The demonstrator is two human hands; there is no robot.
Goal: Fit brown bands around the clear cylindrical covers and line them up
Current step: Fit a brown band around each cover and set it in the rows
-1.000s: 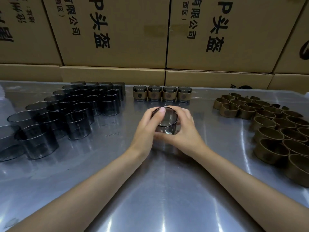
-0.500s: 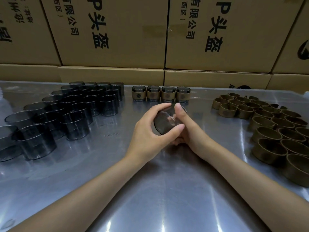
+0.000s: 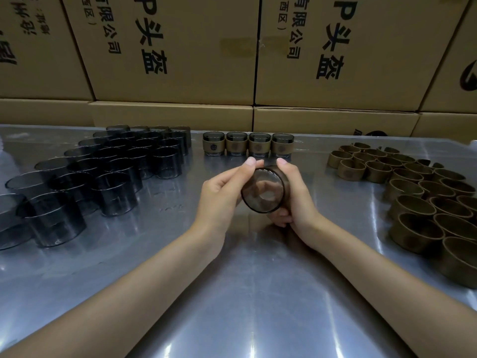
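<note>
both hands, left hand (image 3: 219, 192) and right hand (image 3: 296, 195), grip one smoky clear plastic cover (image 3: 263, 191) above the shiny metal desk (image 3: 232, 293). four banded covers (image 3: 247, 144) stand lined up; many bare covers (image 3: 103, 171) and brown bands (image 3: 413, 192) wait.

Both hands at table centre hold one clear cover (image 3: 263, 193) tipped on side, open end toward camera — left hand (image 3: 222, 195) and right hand (image 3: 296, 195) curled round it. Brown band (image 3: 283, 177) glimpsed on its far part. Four banded covers (image 3: 248, 144) in row beyond. Bare covers (image 3: 108, 171) left, loose bands (image 3: 413, 187) right — metal table (image 3: 232, 293).
</note>
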